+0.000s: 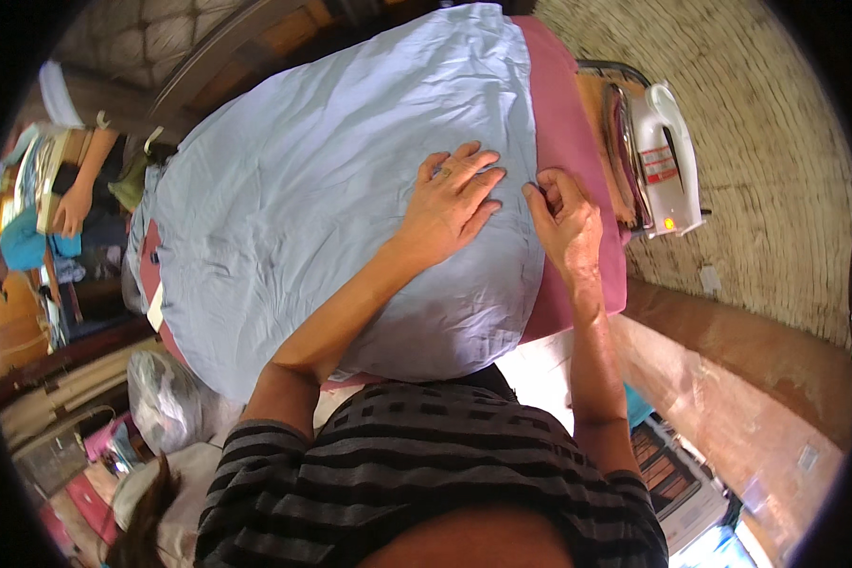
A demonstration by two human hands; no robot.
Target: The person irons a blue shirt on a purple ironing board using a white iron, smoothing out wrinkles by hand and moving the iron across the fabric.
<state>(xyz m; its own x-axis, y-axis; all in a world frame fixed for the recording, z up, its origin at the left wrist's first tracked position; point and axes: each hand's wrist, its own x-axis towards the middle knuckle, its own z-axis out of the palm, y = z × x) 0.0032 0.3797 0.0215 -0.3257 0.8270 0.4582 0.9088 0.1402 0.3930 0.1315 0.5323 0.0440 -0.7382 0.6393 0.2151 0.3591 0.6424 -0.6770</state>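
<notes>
A light blue cloth (pixel 341 123) lies spread over a padded board with a dark pink cover (pixel 563 104), its right edge running along the board. Small creases show across it. My left hand (pixel 450 204) rests palm down on the cloth, left of that edge, with fingers spread. At the edge itself is my right hand (pixel 568 218), its fingers curled and the thumb against them, pinching the cloth's border. How much fabric lies inside the pinch is hidden.
A white iron (pixel 667 161) with a lit orange lamp stands at the board's right end, beside folded dark cloths (pixel 623 151). A person in a blue top (pixel 28 241) is at the far left. A filled clear plastic bag (pixel 166 398) sits at the lower left.
</notes>
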